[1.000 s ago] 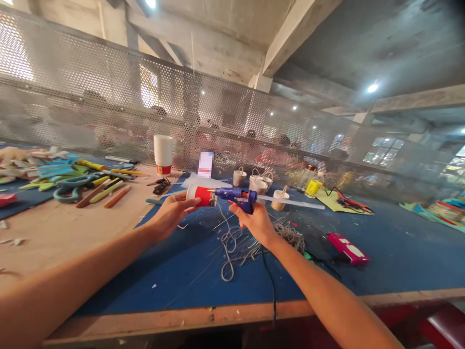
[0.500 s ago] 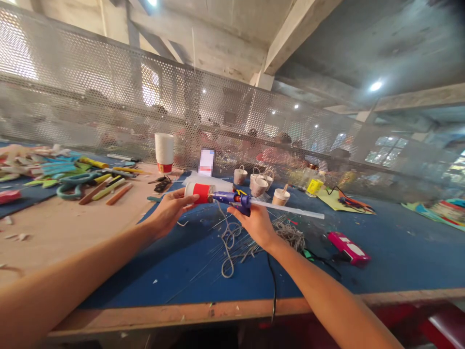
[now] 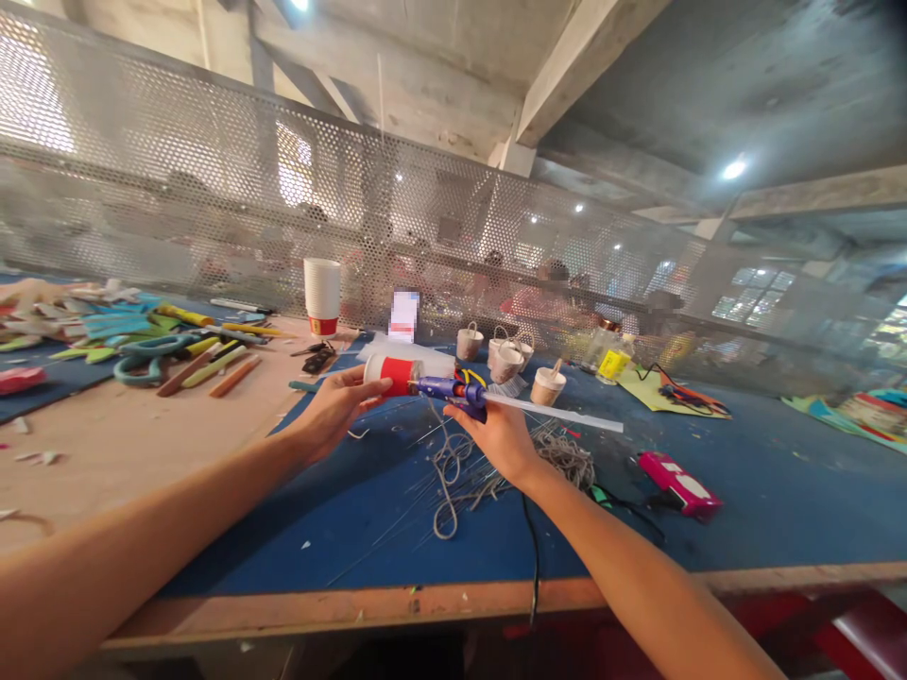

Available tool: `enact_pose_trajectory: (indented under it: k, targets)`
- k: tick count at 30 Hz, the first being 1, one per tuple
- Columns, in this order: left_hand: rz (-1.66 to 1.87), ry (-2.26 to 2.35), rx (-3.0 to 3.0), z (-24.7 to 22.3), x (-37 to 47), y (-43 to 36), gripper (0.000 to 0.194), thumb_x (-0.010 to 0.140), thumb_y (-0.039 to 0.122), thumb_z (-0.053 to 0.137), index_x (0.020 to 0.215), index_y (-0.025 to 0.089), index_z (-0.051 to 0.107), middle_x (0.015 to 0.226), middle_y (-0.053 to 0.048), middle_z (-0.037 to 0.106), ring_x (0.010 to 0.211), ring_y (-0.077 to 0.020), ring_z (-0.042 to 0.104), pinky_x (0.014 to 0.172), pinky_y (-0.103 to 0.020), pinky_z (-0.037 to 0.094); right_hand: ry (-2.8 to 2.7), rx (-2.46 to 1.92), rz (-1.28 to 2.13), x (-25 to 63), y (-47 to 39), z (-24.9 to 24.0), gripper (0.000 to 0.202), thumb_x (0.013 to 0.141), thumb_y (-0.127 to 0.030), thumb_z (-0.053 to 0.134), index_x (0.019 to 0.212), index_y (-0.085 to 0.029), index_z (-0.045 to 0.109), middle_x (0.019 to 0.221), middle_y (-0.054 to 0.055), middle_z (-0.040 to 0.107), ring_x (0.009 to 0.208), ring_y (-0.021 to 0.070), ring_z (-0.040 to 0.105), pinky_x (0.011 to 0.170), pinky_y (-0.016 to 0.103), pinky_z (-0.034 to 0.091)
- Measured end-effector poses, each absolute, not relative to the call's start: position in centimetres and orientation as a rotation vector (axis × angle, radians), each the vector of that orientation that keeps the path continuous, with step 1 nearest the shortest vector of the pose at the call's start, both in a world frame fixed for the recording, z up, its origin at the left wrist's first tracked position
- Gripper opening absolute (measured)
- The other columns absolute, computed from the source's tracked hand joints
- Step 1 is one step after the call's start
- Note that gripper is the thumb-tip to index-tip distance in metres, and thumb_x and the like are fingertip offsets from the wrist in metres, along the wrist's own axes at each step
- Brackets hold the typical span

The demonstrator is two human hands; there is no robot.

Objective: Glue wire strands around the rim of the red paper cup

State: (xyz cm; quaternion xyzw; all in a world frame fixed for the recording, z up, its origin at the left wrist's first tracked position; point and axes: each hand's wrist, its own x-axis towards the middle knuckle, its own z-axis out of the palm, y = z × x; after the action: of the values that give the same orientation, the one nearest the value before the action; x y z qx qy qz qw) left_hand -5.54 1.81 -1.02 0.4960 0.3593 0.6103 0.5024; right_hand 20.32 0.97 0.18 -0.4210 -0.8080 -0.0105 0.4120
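Note:
On its side, a red and white paper cup (image 3: 398, 375) is held by my left hand (image 3: 340, 404), fingers closed round its white end. My right hand (image 3: 500, 434) grips a blue glue gun (image 3: 443, 387), whose nozzle end is at the cup's right end; whether it touches I cannot tell. A long translucent glue stick (image 3: 559, 412) sticks out of the gun's back. Grey cord (image 3: 446, 501) lies in loops and a tangle on the blue mat below my hands, among thin wires. Several small wrapped cups with handles (image 3: 507, 361) stand beyond.
A stack of paper cups (image 3: 322, 297) stands at the back left, near a propped phone (image 3: 403, 316). Scissors (image 3: 145, 357) and several tools lie left. To the right are a yellow-labelled bottle (image 3: 615, 362) and a magenta box-shaped device (image 3: 680, 484). A black cable (image 3: 531, 557) hangs over the front edge.
The glue stick's visible back end is slightly shorter and lower. My hands keep nearly the same position on the cup and the glue gun.

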Motion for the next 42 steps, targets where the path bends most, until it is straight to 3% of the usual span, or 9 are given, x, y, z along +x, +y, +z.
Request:
enact_pose_trajectory:
  k: [16,25,42]
  targets:
    - [1.467,0.869,1.208,-0.62,-5.27,1.36,0.030,0.069,0.034,0.089,0.096,0.021,0.082,0.108,-0.010,0.082,0.107,-0.0298,0.071,0.096,-0.039,0.051,-2.040,-1.066,-0.061,20.36,0.96,0.03,0.033,0.092,-0.048,0.072,0.107,-0.019,0.077,0.094,0.010,0.081,0.089,0.0287,0.076,0.078,0.034,0.056]
    - [1.474,0.878,1.226,-0.57,-5.26,1.32,0.031,0.069,0.036,0.088,0.096,0.022,0.082,0.108,-0.010,0.082,0.109,-0.0322,0.071,0.099,-0.044,0.050,-2.051,-1.060,-0.107,20.41,0.97,-0.05,0.034,0.093,-0.048,0.071,0.109,-0.018,0.077,0.097,0.010,0.081,0.089,0.0292,0.076,0.080,0.035,0.056]
    - [1.465,0.882,1.231,-0.56,-5.32,1.25,0.032,0.071,0.036,0.088,0.098,0.020,0.082,0.110,-0.011,0.082,0.108,-0.0294,0.072,0.096,-0.039,0.051,-2.085,-1.091,-0.143,20.50,0.88,0.12,0.034,0.095,-0.048,0.068,0.107,-0.018,0.076,0.097,0.010,0.081,0.089,0.0288,0.075,0.080,0.035,0.055]
